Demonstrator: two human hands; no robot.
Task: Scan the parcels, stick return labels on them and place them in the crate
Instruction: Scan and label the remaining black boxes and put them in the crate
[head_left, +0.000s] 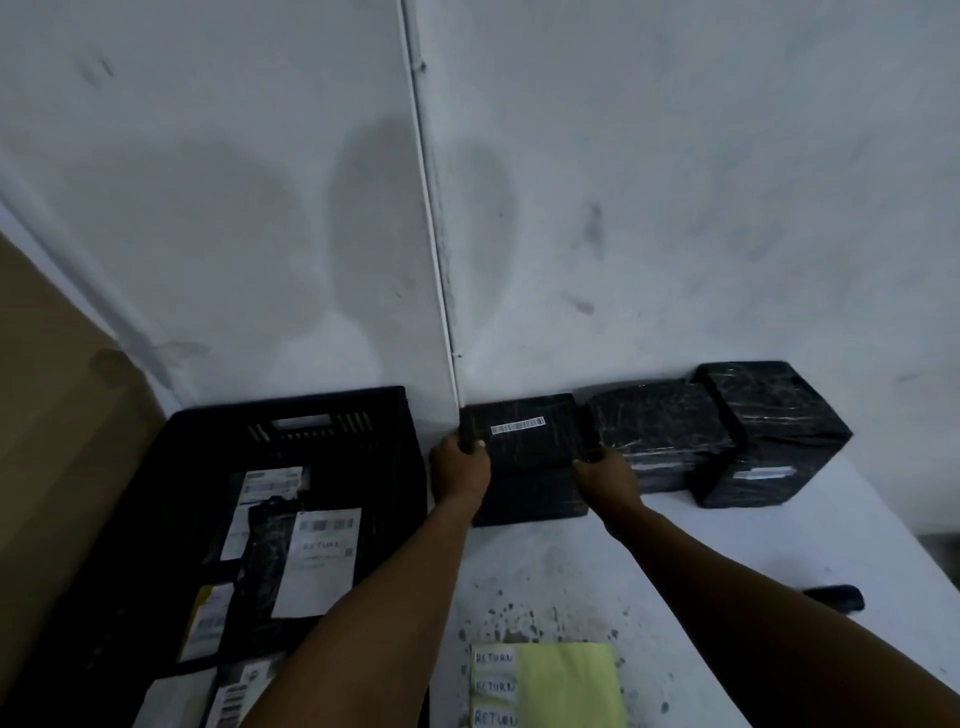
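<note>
Against the wall, my left hand (460, 470) and right hand (605, 475) grip the parcel (530, 457); the crate (291, 499) lies at nine o'clock

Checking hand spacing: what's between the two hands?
In the head view, the black parcel with a barcode strip sits between the left hand and right hand; each grips one side.
</note>
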